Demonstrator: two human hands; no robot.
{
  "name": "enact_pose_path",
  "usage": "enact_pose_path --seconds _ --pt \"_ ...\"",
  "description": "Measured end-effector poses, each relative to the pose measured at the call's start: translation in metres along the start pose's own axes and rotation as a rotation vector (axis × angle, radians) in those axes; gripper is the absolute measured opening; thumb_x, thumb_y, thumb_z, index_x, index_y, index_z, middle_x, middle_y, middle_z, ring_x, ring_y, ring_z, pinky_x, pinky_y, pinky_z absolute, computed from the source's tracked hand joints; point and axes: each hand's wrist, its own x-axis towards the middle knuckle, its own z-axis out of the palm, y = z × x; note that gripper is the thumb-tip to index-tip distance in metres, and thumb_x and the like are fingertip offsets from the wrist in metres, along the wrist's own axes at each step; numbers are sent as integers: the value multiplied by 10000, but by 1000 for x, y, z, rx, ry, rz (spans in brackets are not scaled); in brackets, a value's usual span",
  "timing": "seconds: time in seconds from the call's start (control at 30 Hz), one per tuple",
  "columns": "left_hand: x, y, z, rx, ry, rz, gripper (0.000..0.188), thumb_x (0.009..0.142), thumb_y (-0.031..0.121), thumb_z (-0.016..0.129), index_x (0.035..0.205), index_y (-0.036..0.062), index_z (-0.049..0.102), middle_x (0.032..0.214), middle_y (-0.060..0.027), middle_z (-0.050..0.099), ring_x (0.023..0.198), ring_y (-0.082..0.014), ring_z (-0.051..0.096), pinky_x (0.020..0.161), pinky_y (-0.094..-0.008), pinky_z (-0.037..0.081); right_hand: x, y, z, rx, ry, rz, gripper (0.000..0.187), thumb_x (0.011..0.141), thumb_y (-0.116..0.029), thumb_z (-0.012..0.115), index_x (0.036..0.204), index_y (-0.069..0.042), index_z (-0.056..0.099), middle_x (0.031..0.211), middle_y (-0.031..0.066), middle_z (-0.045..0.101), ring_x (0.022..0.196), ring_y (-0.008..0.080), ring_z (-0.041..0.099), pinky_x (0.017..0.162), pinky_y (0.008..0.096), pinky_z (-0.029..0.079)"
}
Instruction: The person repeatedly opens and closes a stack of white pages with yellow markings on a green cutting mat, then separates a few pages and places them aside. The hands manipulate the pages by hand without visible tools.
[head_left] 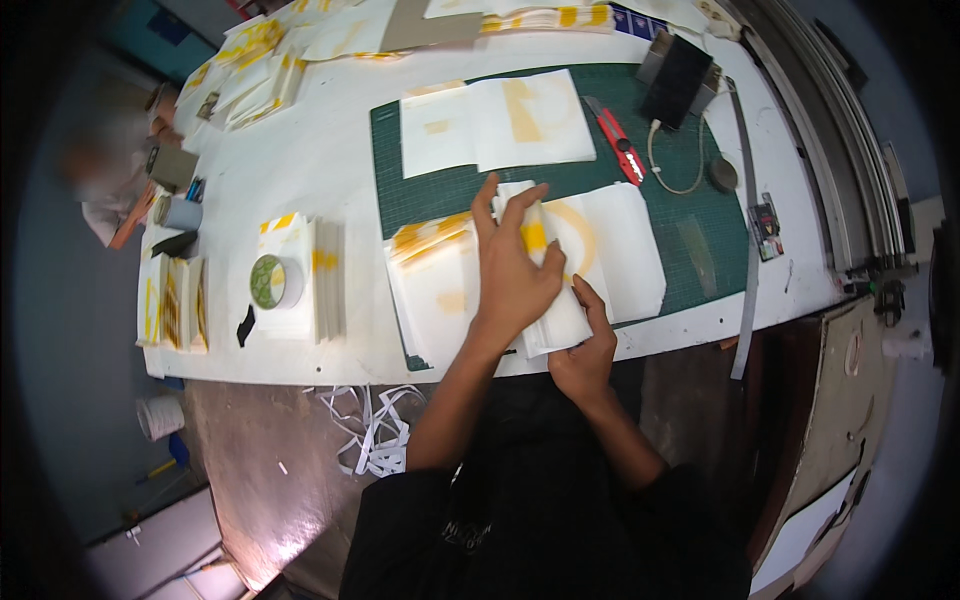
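Both hands are on a white folded paper bundle (556,322) with a yellow patch, tilted a little above a green cutting mat (690,225). My left hand (514,270) lies over its upper part, fingers bent around the paper. At the lower right edge, my right hand (588,350) pinches the bundle, thumb on top. Beneath the hands, open white sheets (632,250) with yellow marks spread on the mat; to the left is a stack of yellow-marked paper (430,300). Farther back lies another opened white sheet (535,120). A red box cutter (622,145) rests to its right.
A round tape roll (288,284) sits on a paper stack left of the mat. A dark boxy device (680,80) with a cable stands back right, near a long metal ruler (748,240). Paper strips (375,435) lie on the floor. Another person (110,185) is at far left.
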Motion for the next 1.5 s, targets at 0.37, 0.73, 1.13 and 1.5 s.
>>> enact_pose_path --seconds 0.37,0.73,1.13,1.5 --pt "-12 -40 30 -55 10 -28 944 801 225 865 1559 10 343 1529 -269 374 1455 -420 364 1201 -490 311 42 -21 -74 -28 -358 -60 898 760 -154 922 1501 27 449 1415 218 568 1259 311 610 1025 417 516" --pt "-18 -48 38 -75 -1 -33 1013 772 311 890 1577 26 346 1581 -290 312 1483 -448 316 1217 -525 278 59 0 -60 84 -328 87 633 886 -200 845 1397 48 563 1266 231 690 1145 292 703 974 389 573" --pt "-17 -55 41 -74 -2 -2 1065 745 362 920 1583 27 355 1590 -307 273 1476 -467 317 1203 -537 307 59 5 -60 157 -297 82 640 879 -182 853 1380 80 553 1279 255 679 1161 259 691 1015 364 547" --pt "-21 -55 41 -51 -3 -29 813 907 219 747 1568 -11 335 1585 -258 343 1509 -407 295 1250 -506 205 102 25 -88 -155 -295 273 423 843 -189 866 1126 81 704 813 184 752 696 180 722 632 285 555"
